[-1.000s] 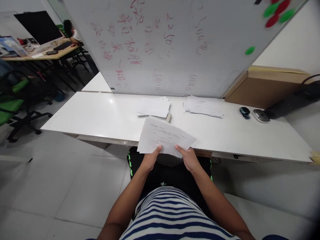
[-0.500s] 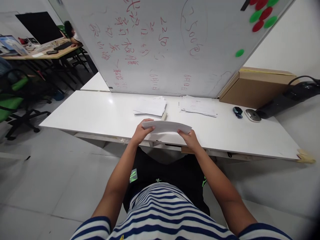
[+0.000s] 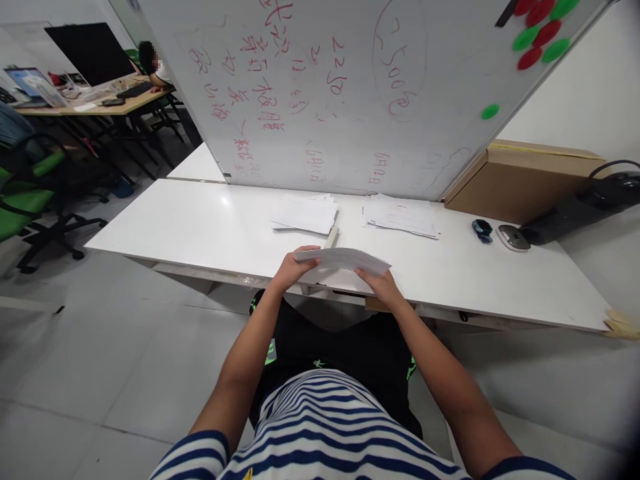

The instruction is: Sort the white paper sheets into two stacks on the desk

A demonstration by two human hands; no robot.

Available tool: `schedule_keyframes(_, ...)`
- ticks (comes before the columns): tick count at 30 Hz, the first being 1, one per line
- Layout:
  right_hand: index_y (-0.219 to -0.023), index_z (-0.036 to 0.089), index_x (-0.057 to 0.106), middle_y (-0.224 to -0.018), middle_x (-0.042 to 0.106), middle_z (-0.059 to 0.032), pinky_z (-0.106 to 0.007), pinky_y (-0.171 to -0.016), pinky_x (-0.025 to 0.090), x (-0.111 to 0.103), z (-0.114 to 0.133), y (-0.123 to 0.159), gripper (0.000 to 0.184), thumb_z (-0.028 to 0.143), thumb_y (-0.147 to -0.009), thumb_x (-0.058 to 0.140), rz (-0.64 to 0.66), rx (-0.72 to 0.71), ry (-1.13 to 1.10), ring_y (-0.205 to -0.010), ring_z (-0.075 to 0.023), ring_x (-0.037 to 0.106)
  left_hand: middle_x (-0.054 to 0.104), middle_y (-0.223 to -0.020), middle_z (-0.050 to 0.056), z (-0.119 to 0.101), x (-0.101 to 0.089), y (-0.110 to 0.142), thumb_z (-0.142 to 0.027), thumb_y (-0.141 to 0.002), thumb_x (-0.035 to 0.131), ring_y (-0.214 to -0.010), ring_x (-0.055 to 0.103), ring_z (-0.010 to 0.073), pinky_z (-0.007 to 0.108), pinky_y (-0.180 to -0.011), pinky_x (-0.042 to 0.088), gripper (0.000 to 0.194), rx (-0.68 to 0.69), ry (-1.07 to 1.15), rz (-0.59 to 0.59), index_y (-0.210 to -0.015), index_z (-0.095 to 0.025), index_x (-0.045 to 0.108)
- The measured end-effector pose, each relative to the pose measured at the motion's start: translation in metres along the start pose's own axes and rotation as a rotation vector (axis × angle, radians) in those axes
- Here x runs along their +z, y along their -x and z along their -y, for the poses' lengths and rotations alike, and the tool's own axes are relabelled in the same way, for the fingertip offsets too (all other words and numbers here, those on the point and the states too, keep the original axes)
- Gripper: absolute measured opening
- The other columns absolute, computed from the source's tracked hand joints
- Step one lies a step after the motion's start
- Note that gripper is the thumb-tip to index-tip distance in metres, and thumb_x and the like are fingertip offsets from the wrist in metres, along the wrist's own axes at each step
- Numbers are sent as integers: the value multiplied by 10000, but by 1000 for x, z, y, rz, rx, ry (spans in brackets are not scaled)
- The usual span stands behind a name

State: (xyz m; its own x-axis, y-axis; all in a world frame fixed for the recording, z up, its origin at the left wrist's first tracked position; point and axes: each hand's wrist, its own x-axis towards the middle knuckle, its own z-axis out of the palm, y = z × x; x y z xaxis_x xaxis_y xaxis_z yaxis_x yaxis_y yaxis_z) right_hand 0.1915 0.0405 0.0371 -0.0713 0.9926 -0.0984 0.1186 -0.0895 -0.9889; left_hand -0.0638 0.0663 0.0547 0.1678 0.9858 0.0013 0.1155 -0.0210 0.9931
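A thin stack of white printed sheets (image 3: 345, 259) lies nearly flat above the near edge of the white table (image 3: 200, 230). My left hand (image 3: 289, 272) grips the stack's left end, fingers curled over the top. Closed on its right end is my right hand (image 3: 381, 287), with the fingers underneath. Beyond the stack, a small wooden block (image 3: 331, 237) rests on the table.
Two paper piles (image 3: 306, 215) (image 3: 403, 217) lie further back, in front of a leaning whiteboard (image 3: 340, 87). At the right are a dark mouse (image 3: 483, 229), a grey mouse (image 3: 511, 236), a cardboard box (image 3: 525, 180) and a black cable. Green chairs and another person's desk stand far left.
The sheets, held tilted up facing me a second ago, have been lowered flat toward the table edge. Both hands moved forward with them and kept their grip.
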Motion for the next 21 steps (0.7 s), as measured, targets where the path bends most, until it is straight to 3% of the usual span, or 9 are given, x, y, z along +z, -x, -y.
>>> schedule_keyframes(8,-1185,236,669,-1217,671,-39,-513,-1030,452,-11,-6,-1,575,436,-663,802,59,7,-95,-1166,-305,585,678,-1179,75,-3,-2,3,-410,-686,772,-1087,617,279,382,-938,489,586,-33,13,5,-1217,-195,646)
schedule_keyframes(15,-1140,207,688,-1165,694,-67,-521,-1012,457,-15,-6,-4,551,438,-655,809,77,18,-114,-1140,-308,600,731,-1042,104,9,0,0,-435,-647,801,-1037,641,320,456,-934,496,483,-100,136,-4,-1014,-128,736)
schedule_keyframes(21,-1075,210,707,-1087,711,-54,-468,-960,479,-16,-1,-5,476,443,-670,793,84,-35,-99,-1067,-285,620,731,-1054,90,3,-4,2,-408,-657,798,-1056,637,310,448,-948,489,463,-81,114,49,-1033,-146,736)
